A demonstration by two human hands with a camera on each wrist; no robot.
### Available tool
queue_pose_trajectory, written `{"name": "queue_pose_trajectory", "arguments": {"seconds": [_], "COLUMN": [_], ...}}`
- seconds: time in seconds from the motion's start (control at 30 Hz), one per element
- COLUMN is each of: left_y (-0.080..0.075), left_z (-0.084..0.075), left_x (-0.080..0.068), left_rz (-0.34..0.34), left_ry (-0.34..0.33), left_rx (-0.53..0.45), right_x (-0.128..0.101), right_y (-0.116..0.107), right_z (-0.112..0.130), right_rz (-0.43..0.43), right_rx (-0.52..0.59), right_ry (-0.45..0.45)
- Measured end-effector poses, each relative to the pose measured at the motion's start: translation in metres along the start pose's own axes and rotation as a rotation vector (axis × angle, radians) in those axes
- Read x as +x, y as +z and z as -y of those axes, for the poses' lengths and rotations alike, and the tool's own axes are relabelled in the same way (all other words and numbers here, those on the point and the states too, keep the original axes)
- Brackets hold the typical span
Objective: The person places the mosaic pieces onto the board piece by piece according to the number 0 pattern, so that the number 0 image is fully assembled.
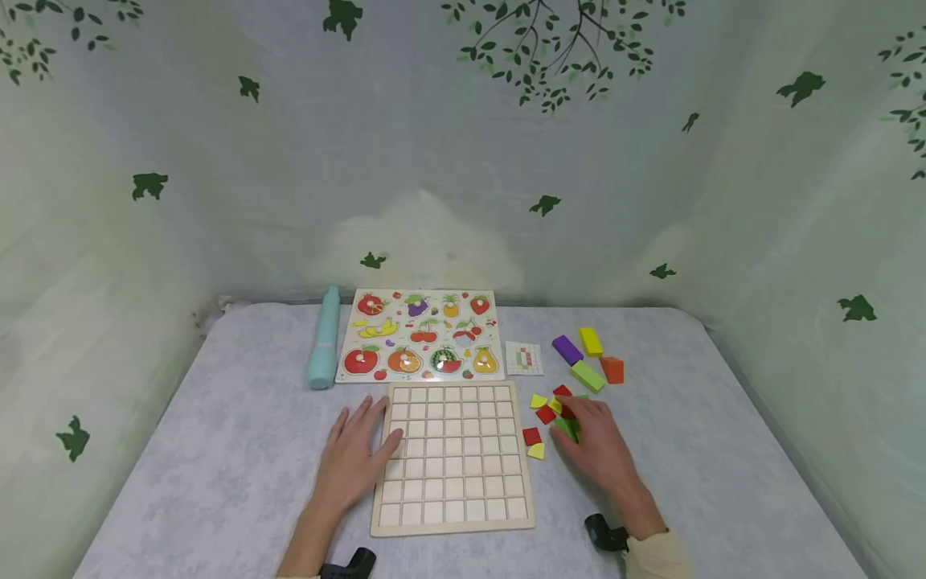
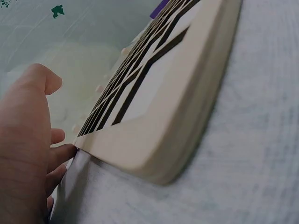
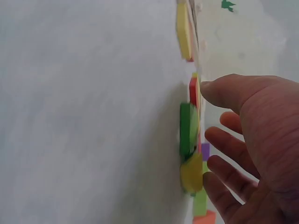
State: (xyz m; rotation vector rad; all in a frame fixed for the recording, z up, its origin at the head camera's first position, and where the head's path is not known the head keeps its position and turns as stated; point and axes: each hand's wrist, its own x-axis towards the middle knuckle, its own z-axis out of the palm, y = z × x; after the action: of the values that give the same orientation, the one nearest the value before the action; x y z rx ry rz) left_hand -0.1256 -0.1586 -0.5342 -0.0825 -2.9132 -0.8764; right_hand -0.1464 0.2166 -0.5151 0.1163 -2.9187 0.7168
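Leaf-print sheeting (image 1: 217, 201) walls a grey table (image 1: 231, 450); both grips wide, left hand (image 1: 354, 458) flat, right hand (image 1: 600, 450) over tiles (image 1: 546, 414).

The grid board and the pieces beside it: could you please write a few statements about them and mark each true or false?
1. The grid board has every cell empty. True.
2. The left hand lies flat at the board's left edge. True.
3. The right hand holds the purple block. False: it hovers over small tiles; the block lies apart.
4. The fruit puzzle lies nearer the person than the board. False: it lies beyond.
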Motion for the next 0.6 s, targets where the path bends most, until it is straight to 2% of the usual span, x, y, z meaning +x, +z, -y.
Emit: {"name": "queue_pose_trajectory", "arguments": {"seconds": [0.33,0.47,0.6], "left_y": [-0.003,-0.002,0.000], "left_z": [0.005,0.006,0.006], "left_x": [0.000,0.000,-0.002], "left_rz": [-0.013,-0.024,-0.026], "left_ry": [0.018,0.029,0.046], "left_rx": [0.010,0.001,-0.007], "right_x": [0.014,0.018,0.019], "right_y": [0.009,0.010,0.013], "right_z": [0.018,0.020,0.021], "right_rz": [0.050,0.055,0.062], "right_rx": [0.059,0.069,0.024], "right_ry": [0.077,0.056,-0.003]}}
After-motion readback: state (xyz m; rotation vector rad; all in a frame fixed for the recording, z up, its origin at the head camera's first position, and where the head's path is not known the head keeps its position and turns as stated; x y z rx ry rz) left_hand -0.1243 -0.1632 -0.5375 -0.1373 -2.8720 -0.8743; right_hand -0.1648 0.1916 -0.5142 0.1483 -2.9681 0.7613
